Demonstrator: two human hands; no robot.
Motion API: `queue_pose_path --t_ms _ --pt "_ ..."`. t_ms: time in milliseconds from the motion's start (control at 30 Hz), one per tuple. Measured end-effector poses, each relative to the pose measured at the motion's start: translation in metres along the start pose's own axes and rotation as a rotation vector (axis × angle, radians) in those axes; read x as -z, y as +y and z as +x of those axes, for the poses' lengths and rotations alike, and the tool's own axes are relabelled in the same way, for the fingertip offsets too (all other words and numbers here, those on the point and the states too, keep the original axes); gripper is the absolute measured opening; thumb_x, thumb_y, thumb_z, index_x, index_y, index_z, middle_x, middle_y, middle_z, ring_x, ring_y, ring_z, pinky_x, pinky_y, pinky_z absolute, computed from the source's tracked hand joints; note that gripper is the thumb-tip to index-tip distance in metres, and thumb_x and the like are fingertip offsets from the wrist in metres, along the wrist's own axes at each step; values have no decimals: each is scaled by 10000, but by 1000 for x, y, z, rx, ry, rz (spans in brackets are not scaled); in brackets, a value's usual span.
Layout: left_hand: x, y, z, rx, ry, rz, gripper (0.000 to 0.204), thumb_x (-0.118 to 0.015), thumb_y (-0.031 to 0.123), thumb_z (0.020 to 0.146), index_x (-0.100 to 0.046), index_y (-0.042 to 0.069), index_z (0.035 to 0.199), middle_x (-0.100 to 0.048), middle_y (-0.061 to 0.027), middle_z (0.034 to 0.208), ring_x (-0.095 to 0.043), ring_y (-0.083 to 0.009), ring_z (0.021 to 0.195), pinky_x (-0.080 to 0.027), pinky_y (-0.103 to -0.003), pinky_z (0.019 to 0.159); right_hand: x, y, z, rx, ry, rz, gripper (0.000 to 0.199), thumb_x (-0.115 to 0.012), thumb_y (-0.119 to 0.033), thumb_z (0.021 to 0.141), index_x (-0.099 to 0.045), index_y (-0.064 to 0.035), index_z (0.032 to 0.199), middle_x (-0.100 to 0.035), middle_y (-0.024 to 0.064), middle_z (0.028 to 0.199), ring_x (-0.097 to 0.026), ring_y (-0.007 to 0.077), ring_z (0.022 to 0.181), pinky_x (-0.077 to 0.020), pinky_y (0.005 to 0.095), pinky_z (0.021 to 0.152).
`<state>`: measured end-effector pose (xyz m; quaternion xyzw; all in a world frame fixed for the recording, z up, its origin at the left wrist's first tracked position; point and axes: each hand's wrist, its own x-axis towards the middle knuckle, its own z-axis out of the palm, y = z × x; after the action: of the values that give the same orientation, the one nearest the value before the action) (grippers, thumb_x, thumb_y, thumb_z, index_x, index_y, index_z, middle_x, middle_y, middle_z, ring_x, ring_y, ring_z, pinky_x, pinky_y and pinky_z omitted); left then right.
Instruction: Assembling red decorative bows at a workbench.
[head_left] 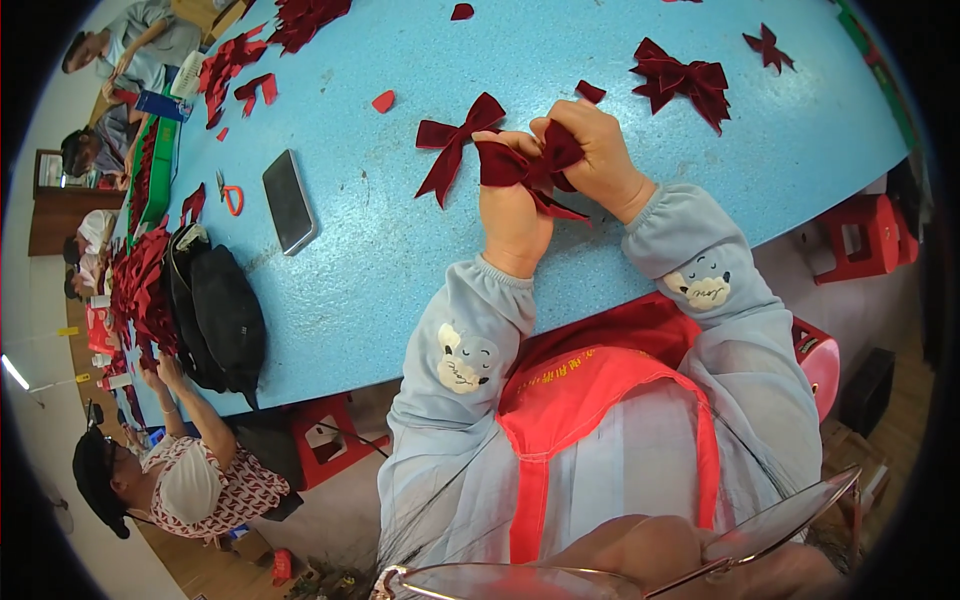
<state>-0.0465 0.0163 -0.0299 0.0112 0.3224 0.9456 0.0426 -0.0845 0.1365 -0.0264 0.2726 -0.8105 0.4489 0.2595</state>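
Observation:
Both my hands come together over the blue table, closed on one dark red velvet bow. My left hand grips it from below and its left side. With bent fingers, my right hand pinches the bow's right loop. One tail hangs down between the wrists. Just left of my hands lies another dark red bow, flat on the table. Farther right rests a small heap of bows, and a single small bow is beyond it.
A phone and orange-handled snips lie to the left. A black bag sits near the left edge, beside piled red velvet strips and a green crate. Co-workers sit along the left. A red stool stands at the right.

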Motion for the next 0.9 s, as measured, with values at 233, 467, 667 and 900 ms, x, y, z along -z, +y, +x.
queue_pose_path --t_ms 233,467,667,900 --pt "-10 -2 -4 -10 90 51 201 -464 237 940 -489 98 797 -483 21 804 -440 -69 740 -370 -222 665 -1 2 -2 41 -6 -68 89 -635 -54 704 -557 -39 745 -549 89 661 -494 244 579 -375 303 567" --pt "-5 -4 -5 -45 14 135 112 -502 141 894 -476 108 790 -455 39 779 -426 -62 693 -355 -209 609 -2 -8 -3 36 88 -31 130 -671 -119 699 -557 -59 713 -558 104 661 -537 289 600 -397 340 545" --pt "-8 -3 -5 -56 -7 52 149 -530 186 889 -466 119 772 -443 46 750 -420 -64 683 -363 -216 624 -6 -11 -8 -24 144 21 130 -687 -92 685 -592 -44 760 -584 112 684 -558 300 616 -433 341 545" --pt "-8 -4 -8 -33 8 18 259 -543 325 901 -459 126 758 -448 45 728 -431 -69 682 -373 -233 634 -6 -21 -10 -53 179 38 159 -703 -92 695 -601 -22 795 -595 122 681 -584 292 610 -448 325 521"
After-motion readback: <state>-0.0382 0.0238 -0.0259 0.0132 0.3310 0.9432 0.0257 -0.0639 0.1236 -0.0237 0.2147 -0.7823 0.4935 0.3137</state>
